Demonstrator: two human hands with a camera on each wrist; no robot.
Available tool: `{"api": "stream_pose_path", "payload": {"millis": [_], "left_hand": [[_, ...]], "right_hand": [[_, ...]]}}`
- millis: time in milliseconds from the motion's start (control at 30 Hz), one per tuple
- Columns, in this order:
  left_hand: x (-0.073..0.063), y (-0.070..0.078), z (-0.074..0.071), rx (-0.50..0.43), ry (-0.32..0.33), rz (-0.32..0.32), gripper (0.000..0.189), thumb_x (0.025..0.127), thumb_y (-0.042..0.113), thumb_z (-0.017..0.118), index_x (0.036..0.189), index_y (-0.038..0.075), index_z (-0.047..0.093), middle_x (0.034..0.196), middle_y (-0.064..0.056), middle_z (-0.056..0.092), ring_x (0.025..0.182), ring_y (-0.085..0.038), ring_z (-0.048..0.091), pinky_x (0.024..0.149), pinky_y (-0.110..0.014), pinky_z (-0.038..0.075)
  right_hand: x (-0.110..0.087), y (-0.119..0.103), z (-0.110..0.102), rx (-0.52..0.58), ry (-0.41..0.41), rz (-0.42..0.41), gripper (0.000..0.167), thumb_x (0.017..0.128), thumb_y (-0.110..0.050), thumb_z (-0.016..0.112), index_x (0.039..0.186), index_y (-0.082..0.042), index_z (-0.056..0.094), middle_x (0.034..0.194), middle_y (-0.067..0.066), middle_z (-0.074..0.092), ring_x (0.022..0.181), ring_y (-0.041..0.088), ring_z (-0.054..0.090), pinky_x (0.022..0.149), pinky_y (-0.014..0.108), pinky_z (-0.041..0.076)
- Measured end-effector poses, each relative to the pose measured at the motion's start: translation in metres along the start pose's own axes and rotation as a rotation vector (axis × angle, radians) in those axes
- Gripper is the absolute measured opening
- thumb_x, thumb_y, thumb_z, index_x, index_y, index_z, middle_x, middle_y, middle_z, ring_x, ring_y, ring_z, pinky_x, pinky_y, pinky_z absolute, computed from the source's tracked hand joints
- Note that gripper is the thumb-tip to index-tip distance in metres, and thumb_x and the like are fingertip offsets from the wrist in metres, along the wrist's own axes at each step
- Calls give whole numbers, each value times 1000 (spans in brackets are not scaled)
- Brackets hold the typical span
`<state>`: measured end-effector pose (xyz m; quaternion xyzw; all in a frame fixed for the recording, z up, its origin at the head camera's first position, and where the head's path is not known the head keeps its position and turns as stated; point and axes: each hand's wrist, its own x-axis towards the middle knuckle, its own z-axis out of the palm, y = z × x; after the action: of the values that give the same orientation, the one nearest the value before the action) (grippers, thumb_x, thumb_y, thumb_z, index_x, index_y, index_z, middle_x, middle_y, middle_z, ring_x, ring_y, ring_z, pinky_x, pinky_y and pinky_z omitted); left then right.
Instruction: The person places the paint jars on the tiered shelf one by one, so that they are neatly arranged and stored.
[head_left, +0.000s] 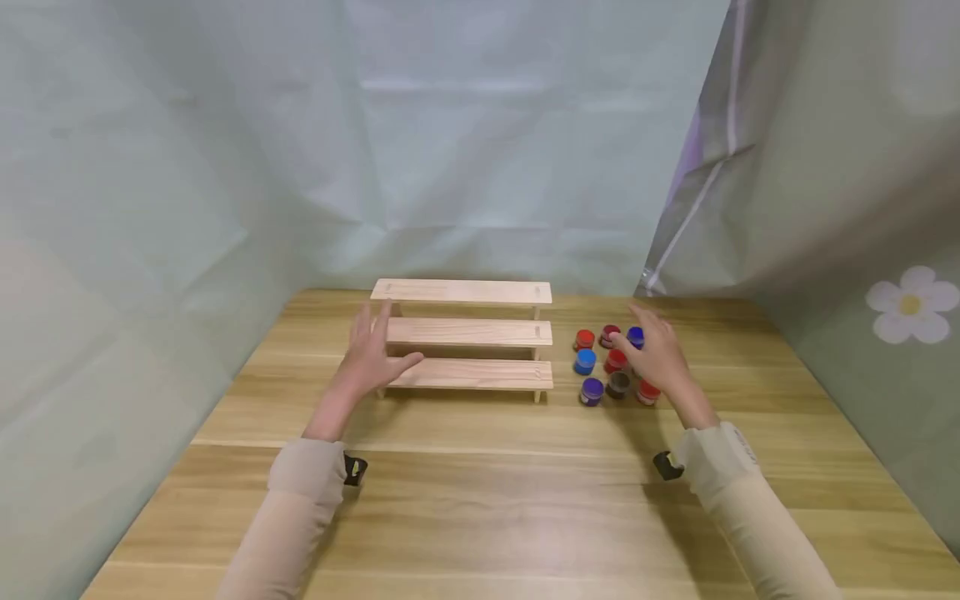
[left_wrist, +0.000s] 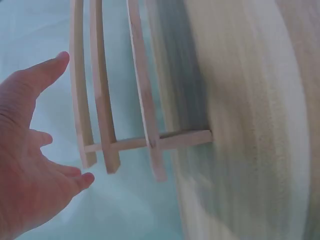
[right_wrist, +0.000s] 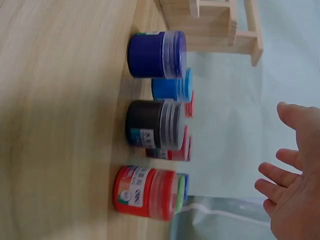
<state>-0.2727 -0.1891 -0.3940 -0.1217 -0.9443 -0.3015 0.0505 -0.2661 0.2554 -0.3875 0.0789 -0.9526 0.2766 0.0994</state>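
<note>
A three-tier wooden display stand rests on the table, its tiers stepping up toward the back. My left hand hovers at the stand's left end, fingers spread and holding nothing; the left wrist view shows the thumb and fingers apart beside the tiers. To the right of the stand, several small paint jars are grouped in rows, among them a purple jar, a black jar and a red jar. Over the right side of this group hangs my right hand, fingers extended and gripping nothing, partly hiding the jars.
The wooden table runs up to a pale fabric backdrop. Another curtain with a flower print borders the right side. Each wrist wears a black band device.
</note>
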Motion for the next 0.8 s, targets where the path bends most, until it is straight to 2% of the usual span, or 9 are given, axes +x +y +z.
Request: {"api": "stream_pose_path", "payload": {"millis": [133,200,267,333,400,467,567,700,800], "left_hand": [[-4,-10,-2,-69,74,30,105,82,33,78,157,7,8,158,-32,10,145,-52,6,108,-75,20],[-7,-14,-3,-86,112,19,103,80,30,80,155,4,13,149,-34,23,137,-49,21,105,-68,29],[-11,-17,-3,-102,145,-4,98,79,25,81,149,-3,18,135,-32,31,123,-43,30,96,-58,37],[-14,-20,-3,-118,172,-37,93,77,21,81,142,-7,22,120,-27,33,110,-37,32,85,-47,36],[-17,-24,-3,-136,184,-65,87,76,18,80,135,-10,23,113,-24,33,105,-34,31,81,-41,33],[-19,-27,-4,-176,179,-90,85,76,18,80,134,-9,23,112,-23,33,104,-33,31,79,-38,32],[-23,-33,-3,-246,155,-132,86,78,20,79,135,-6,22,118,-26,33,109,-35,33,83,-39,36],[-26,-38,-2,-298,119,-157,86,79,23,79,135,-6,21,116,-23,33,108,-34,34,86,-40,37],[-26,-41,1,-309,104,-156,85,78,24,79,134,-8,22,112,-21,34,105,-32,35,84,-37,35]], "right_hand": [[-5,5,0,106,41,59,66,99,-33,55,151,-2,30,153,27,34,140,48,30,113,64,26],[-7,7,1,147,49,79,64,100,-33,55,149,0,32,150,28,37,138,47,34,113,63,28],[-9,9,2,185,57,105,61,100,-33,54,147,2,35,147,28,40,136,46,37,112,61,30],[-13,10,3,238,64,129,58,100,-31,54,144,3,37,145,29,43,135,45,38,113,59,30],[-16,13,3,282,70,157,56,100,-29,54,142,5,39,143,30,44,134,44,39,114,58,30],[-20,17,4,321,78,178,53,100,-26,55,139,7,41,140,30,46,132,44,42,115,56,30],[-24,23,4,351,88,197,50,99,-24,56,136,8,44,135,31,50,127,43,47,113,53,34],[-30,32,6,340,87,235,48,99,-27,56,133,6,49,129,28,56,116,34,55,100,28,46],[-35,38,6,334,64,268,48,99,-31,55,132,4,51,128,25,57,112,27,55,86,11,41]]}}
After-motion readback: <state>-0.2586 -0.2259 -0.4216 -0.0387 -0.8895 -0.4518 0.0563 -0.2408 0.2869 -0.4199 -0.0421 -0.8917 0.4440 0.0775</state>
